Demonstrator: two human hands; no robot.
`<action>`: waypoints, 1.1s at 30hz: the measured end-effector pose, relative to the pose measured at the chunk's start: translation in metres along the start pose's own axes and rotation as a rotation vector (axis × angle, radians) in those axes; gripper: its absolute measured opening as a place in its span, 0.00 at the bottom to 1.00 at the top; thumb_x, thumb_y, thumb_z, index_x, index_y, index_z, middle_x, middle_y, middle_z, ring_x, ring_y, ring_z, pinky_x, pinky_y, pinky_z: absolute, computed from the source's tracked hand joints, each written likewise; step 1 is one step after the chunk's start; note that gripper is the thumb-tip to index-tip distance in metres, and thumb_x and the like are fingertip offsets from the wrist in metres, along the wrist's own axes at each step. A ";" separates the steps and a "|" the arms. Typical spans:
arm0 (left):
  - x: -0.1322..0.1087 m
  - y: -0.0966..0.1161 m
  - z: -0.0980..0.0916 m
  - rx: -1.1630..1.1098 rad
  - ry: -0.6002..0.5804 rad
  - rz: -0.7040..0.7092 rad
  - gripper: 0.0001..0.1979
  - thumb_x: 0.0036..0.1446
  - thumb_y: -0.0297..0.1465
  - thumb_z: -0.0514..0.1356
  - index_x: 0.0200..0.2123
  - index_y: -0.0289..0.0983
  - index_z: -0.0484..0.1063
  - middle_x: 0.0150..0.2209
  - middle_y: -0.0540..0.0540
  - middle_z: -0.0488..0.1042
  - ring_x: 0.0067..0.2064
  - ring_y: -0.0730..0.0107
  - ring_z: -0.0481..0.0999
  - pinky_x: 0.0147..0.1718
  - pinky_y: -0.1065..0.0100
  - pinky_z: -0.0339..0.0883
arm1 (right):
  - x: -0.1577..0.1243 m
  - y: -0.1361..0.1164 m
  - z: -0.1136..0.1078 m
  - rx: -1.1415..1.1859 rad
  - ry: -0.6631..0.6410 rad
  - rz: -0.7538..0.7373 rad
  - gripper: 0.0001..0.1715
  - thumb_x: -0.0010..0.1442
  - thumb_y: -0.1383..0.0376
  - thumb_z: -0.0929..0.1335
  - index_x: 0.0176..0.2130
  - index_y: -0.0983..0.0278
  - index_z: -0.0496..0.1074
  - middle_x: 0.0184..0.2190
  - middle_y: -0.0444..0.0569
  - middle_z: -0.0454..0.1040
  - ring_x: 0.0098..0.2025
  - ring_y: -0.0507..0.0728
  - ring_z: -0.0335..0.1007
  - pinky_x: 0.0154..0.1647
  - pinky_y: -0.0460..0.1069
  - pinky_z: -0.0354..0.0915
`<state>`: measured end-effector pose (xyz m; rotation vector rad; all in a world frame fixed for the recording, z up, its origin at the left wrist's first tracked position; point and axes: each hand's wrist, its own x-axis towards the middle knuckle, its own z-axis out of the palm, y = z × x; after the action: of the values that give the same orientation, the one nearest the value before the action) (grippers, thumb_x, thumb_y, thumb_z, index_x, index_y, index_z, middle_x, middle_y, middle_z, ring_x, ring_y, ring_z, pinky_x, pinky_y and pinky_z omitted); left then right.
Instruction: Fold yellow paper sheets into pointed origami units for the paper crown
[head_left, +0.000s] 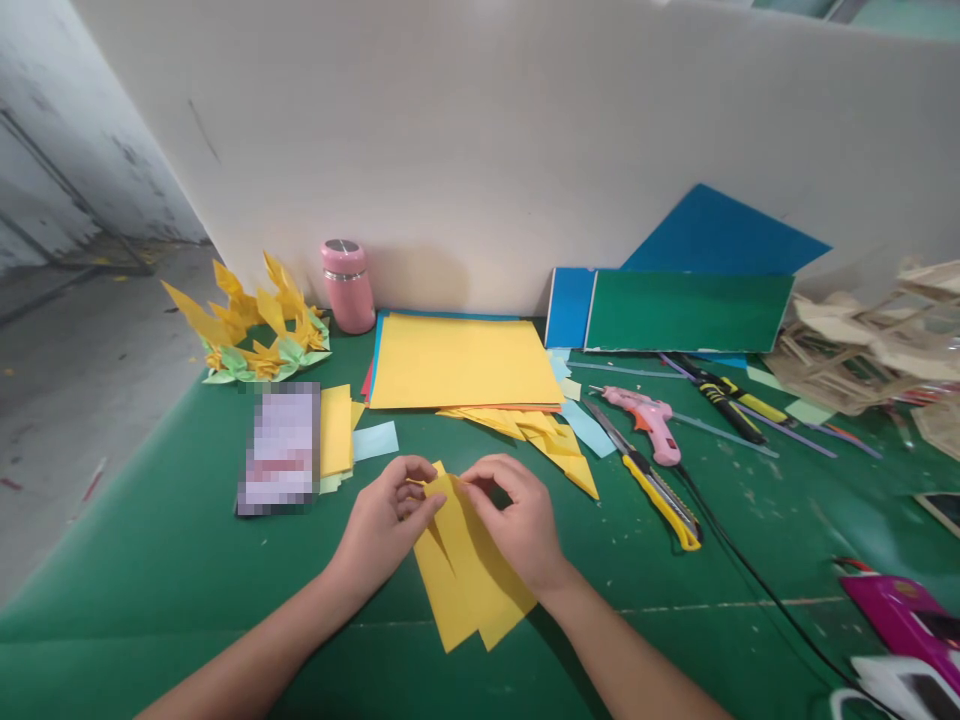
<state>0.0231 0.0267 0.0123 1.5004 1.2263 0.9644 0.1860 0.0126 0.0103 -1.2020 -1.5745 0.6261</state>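
Note:
Both my hands pinch the upper end of a folded yellow sheet of paper [469, 570] over the green table. My left hand [394, 505] grips its top left edge between thumb and fingers. On the top right edge, the fingers of my right hand [521, 515] are closed in the same way. The paper hangs down toward me in two overlapping flaps with a crease between them. Just beyond my hands lie folded yellow paper pieces [551, 440] and a stack of yellow sheets [465, 362].
A yellow utility knife [656, 495], a pink glue gun [649, 420] with a trailing cord and pliers [724, 400] lie to the right. A paper crown [262, 330], a pink thermos [349, 290] and a blurred rectangular item [281, 450] are at left. Boards [682, 312] lean on the wall.

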 end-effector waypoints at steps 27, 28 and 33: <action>0.001 -0.006 -0.017 0.786 0.031 0.364 0.16 0.56 0.33 0.56 0.49 0.39 0.65 0.47 0.43 0.73 0.51 0.55 0.70 0.49 0.54 0.66 | -0.007 0.016 -0.003 -0.179 -0.192 0.042 0.26 0.57 0.65 0.68 0.55 0.56 0.65 0.46 0.51 0.74 0.49 0.60 0.68 0.49 0.58 0.66; 0.001 -0.007 -0.016 0.834 0.033 0.387 0.17 0.57 0.33 0.55 0.50 0.39 0.65 0.49 0.42 0.72 0.52 0.54 0.69 0.51 0.53 0.64 | -0.007 0.014 -0.004 -0.208 -0.221 0.033 0.27 0.58 0.65 0.68 0.57 0.56 0.63 0.47 0.51 0.74 0.50 0.61 0.68 0.50 0.59 0.66; -0.002 -0.010 -0.012 0.984 -0.017 0.418 0.17 0.61 0.35 0.52 0.52 0.39 0.65 0.47 0.41 0.70 0.49 0.54 0.69 0.48 0.54 0.64 | -0.010 0.007 -0.006 -0.249 -0.302 0.031 0.34 0.57 0.66 0.68 0.61 0.56 0.58 0.52 0.52 0.71 0.55 0.62 0.64 0.55 0.61 0.62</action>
<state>0.0084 0.0277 0.0054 2.5992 1.4956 0.5891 0.1937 0.0052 0.0027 -1.3649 -1.9349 0.6692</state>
